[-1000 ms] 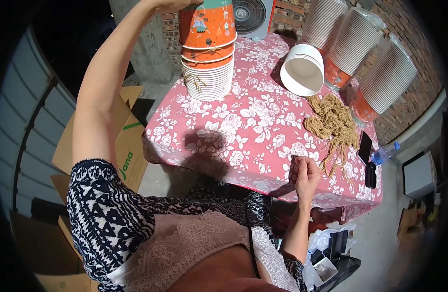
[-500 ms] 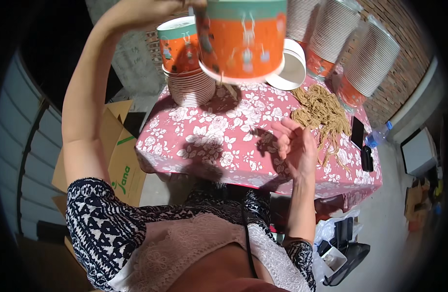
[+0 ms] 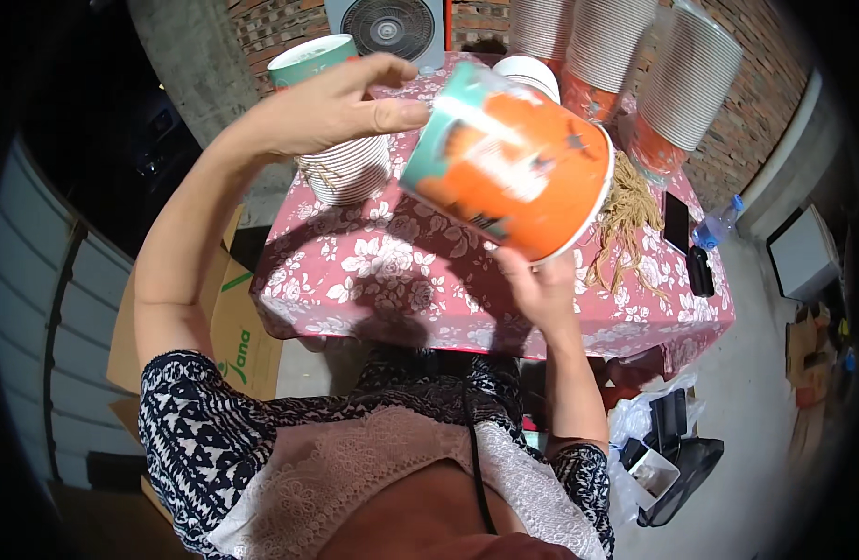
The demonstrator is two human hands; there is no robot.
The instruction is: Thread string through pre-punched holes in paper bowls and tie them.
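While holding paper bucket (image 3: 532,173) tilted above tabletop (image 3: 383,257), treat as likely light, dentable; grip at probably stiffer rim (image 3: 606,187), with right hand (image 3: 545,291) clamped there, left hand (image 3: 341,110) spread near base (image 3: 437,133), not clearly touching.

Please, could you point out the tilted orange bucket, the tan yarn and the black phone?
Tilted orange bucket (image 3: 525,170): head view, printed side wall.
Tan yarn (image 3: 632,207): head view, loose strands.
Black phone (image 3: 675,222): head view, dark face.

I see a grey fan (image 3: 388,30) near the brick wall (image 3: 273,28). I spot a phone (image 3: 675,222) beside a plastic bottle (image 3: 717,225).
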